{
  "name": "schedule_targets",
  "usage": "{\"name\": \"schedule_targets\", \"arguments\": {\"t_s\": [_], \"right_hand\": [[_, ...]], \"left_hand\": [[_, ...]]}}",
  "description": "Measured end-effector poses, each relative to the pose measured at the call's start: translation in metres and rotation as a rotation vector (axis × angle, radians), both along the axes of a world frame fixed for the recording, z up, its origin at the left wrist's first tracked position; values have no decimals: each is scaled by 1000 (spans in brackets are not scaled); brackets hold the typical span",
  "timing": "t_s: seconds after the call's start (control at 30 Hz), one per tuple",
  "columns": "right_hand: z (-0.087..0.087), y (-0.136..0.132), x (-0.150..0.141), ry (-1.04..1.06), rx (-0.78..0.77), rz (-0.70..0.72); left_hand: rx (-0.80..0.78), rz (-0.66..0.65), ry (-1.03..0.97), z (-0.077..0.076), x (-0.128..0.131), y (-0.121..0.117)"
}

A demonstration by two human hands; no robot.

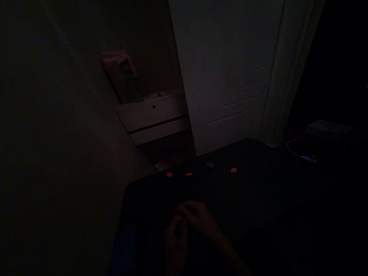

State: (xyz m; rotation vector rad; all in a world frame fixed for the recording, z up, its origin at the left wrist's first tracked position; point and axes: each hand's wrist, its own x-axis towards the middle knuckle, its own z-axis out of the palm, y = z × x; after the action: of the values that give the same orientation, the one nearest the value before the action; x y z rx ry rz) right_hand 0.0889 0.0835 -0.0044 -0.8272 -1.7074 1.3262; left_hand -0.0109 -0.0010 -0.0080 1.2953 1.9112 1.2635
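The scene is very dark. My left hand (178, 236) and my right hand (196, 213) meet over the near part of a dark table (244, 198). The fingers of both are curled in and their tips nearly touch; whatever they hold, if anything, is lost in shadow. Beyond them lie a small red-orange piece (169, 174), a short red-orange bar (189, 174) and a roundish orange piece (233, 170). Between the bar and the roundish piece is a dark purplish block (210, 165).
A white door (230, 62) stands behind the table, with a white drawer unit (160, 113) to its left bearing a bag-like bundle (122, 75). At the right, a thin pale cable (291, 147) lies near a pale box (329, 128). A wall (49, 136) fills the left.
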Motion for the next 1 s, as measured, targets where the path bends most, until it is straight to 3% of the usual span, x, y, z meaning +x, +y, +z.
{"name": "schedule_targets", "arguments": {"t_s": [0.63,1.0], "right_hand": [[-5,2,-2,28,45,-33],[-7,3,-1,34,101,-49]], "left_hand": [[45,2,-18,4,2,2],[38,7,19,-2,-1,1]]}}
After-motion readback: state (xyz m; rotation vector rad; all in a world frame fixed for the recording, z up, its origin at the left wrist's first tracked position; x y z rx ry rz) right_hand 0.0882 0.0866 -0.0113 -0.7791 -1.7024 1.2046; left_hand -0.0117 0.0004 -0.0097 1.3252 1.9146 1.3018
